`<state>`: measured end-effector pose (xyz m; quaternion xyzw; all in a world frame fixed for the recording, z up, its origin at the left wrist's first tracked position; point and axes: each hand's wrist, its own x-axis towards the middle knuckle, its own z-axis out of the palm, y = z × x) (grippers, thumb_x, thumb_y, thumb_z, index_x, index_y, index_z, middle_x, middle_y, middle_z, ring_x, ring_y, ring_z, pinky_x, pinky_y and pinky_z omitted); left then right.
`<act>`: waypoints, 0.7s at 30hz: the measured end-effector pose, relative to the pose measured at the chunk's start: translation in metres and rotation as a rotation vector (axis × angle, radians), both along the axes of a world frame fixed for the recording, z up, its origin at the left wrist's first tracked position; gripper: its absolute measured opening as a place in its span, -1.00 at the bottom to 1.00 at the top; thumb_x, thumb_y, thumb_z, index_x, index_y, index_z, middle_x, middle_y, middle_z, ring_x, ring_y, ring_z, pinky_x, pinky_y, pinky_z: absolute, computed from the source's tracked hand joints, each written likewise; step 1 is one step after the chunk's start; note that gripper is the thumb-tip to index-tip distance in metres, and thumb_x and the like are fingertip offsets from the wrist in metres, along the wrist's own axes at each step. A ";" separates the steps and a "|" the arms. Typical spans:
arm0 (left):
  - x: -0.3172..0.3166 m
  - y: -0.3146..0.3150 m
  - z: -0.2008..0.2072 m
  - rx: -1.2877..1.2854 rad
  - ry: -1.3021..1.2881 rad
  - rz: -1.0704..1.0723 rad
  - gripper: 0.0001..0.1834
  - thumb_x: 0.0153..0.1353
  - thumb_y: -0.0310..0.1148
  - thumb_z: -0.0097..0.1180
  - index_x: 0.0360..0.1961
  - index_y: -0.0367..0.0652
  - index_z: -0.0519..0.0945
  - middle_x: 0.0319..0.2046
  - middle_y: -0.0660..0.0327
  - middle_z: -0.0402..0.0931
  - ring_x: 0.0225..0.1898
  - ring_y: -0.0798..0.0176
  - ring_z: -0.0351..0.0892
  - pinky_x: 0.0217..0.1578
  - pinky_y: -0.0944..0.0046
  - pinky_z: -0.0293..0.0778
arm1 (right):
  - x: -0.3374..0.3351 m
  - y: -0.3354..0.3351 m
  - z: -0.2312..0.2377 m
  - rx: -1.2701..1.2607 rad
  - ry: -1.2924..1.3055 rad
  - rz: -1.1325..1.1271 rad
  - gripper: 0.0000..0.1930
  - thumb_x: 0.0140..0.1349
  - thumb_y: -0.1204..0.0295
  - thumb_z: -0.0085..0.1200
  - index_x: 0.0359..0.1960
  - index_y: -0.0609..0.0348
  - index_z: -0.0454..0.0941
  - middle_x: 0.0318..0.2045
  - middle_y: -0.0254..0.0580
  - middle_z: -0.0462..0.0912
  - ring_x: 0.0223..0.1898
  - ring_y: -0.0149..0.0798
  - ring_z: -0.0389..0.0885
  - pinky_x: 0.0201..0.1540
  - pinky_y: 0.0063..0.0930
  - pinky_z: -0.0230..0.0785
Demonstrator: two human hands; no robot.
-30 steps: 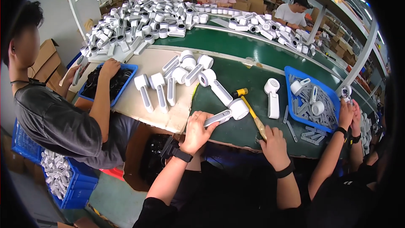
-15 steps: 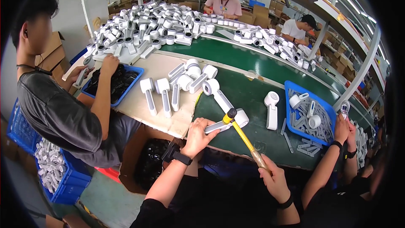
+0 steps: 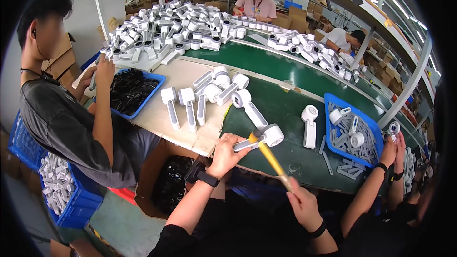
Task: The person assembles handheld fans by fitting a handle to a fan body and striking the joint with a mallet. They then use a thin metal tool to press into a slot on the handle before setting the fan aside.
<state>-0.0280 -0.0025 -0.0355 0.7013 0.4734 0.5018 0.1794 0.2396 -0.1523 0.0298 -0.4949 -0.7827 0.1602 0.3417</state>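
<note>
My left hand [image 3: 225, 156] grips the handle end of a white unit shaped like a hand shower head [image 3: 273, 135], which lies on the green worktop with its round head to the right. A grey strip runs along its handle. My right hand [image 3: 304, 204] is closed around the handle of a small yellow mallet [image 3: 272, 158]. The mallet's head, smeared by motion, is at the unit's handle, just past my left fingertips; whether it touches cannot be made out. A similar unit [image 3: 250, 109] lies just beyond, and another [image 3: 309, 126] stands apart to the right.
Several like units [image 3: 204, 93] lie on the cardboard sheet [image 3: 195, 140]. A blue tray [image 3: 328, 135] holds grey strips and units; another blue tray [image 3: 154, 96] holds black parts. Co-workers sit close on my left and right. A large heap of units [image 3: 166, 26] covers the far left.
My right hand and the mallet handle have shifted slightly, and the mallet is now blurred. At left, the co-worker's hand has lifted from the tray of black parts.
</note>
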 end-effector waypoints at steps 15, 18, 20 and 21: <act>-0.002 0.000 0.002 -0.068 -0.003 0.064 -0.51 -0.06 -0.28 0.51 -0.11 -0.25 0.61 -0.29 0.06 0.64 -0.21 0.07 0.63 -0.13 0.16 0.53 | -0.019 -0.001 0.015 -0.157 -0.078 0.059 -0.52 0.29 0.54 0.15 0.26 0.33 0.42 -0.33 0.00 0.62 -0.36 -0.19 0.62 -0.22 -0.43 0.43; 0.000 0.004 -0.002 -0.078 -0.066 0.055 -0.44 -0.06 -0.30 0.52 -0.03 -0.23 0.57 -0.31 0.09 0.63 -0.25 0.10 0.65 -0.18 0.18 0.55 | -0.018 0.004 0.010 -0.137 -0.051 0.072 -0.52 0.29 0.54 0.16 0.26 0.31 0.43 -0.37 -0.02 0.59 -0.39 -0.18 0.60 -0.26 -0.42 0.42; 0.001 0.000 -0.001 -0.127 -0.117 0.063 -0.43 -0.07 -0.32 0.53 -0.01 -0.19 0.57 -0.31 0.11 0.63 -0.25 0.10 0.64 -0.18 0.18 0.54 | -0.018 -0.003 0.014 -0.124 0.073 0.056 -0.52 0.29 0.55 0.15 0.26 0.32 0.43 -0.38 -0.03 0.57 -0.39 -0.19 0.60 -0.26 -0.41 0.41; 0.000 -0.003 0.000 -0.129 -0.114 0.063 -0.43 -0.07 -0.32 0.53 -0.01 -0.19 0.57 -0.31 0.11 0.63 -0.25 0.10 0.64 -0.18 0.18 0.54 | -0.017 -0.003 0.012 -0.126 0.076 0.056 -0.52 0.29 0.55 0.15 0.26 0.32 0.43 -0.38 -0.03 0.57 -0.39 -0.19 0.60 -0.26 -0.41 0.41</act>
